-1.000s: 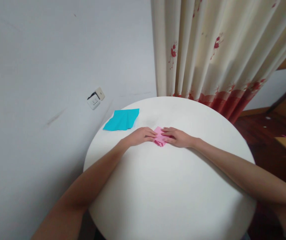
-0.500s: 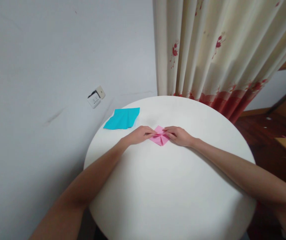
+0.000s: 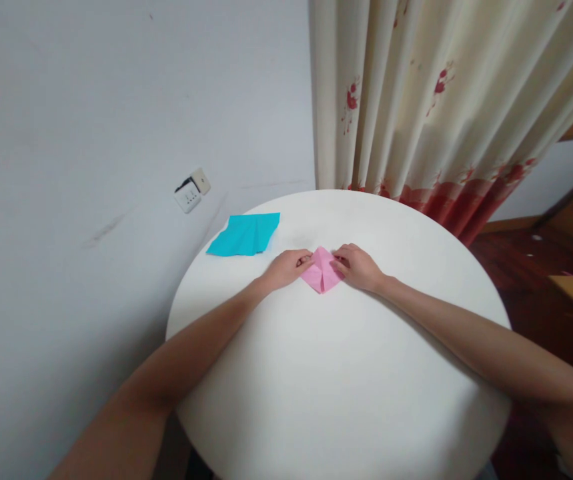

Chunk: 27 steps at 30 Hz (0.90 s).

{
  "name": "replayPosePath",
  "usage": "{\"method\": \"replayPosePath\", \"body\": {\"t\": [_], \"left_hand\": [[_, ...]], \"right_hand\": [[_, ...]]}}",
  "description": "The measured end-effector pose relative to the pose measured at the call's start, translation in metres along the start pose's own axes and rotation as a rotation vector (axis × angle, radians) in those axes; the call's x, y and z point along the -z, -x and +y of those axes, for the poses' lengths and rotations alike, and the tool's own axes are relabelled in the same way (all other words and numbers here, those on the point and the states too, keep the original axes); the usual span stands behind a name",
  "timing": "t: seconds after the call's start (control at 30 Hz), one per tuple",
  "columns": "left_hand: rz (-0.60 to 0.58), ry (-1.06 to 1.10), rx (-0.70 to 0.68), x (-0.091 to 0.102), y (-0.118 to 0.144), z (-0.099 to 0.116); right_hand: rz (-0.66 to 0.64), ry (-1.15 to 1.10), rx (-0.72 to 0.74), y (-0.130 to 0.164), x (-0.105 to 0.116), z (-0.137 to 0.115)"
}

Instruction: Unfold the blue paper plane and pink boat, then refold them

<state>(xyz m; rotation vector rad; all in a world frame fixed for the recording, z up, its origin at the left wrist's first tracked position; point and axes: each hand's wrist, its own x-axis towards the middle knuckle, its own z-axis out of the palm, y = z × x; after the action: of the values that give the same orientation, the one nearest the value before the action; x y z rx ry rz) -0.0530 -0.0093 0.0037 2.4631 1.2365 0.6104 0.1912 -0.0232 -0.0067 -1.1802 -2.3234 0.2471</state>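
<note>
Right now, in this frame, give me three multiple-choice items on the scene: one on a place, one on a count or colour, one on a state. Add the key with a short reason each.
1. Where does the blue paper lie on the round white table?
A. near the far left edge, beside the wall
B. under the right hand
C. at the near edge, by the elbows

2. How many coloured papers are on the table?
A. one
B. two
C. four

3. How is the pink paper held?
A. lifted high in one hand
B. lying untouched
C. on the table, a hand at each side

Key:
1 A: it sits past the left hand, toward the wall.
2 B: only one blue and one pink show.
3 C: the left hand and right hand meet its two side corners.
</note>
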Motion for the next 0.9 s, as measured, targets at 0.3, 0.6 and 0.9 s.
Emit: {"method": "replayPosePath", "body": {"t": [0.3, 0.6, 0.9], "left_hand": [[0.162, -0.150, -0.102, -0.016, -0.001, 0.004], [0.054, -0.153, -0.187, -0.011, -0.002, -0.004], [-0.346, -0.277, -0.147, -0.001, 0.011, 0.008]], "right_hand": [[0.096, 0.093, 0.057, 0.003, -0.002, -0.011], [-0.069, 0.116, 0.147, 0.005, 0.000, -0.023], [-0.100, 0.095, 0.159, 0.006, -0.001, -0.018]]}}
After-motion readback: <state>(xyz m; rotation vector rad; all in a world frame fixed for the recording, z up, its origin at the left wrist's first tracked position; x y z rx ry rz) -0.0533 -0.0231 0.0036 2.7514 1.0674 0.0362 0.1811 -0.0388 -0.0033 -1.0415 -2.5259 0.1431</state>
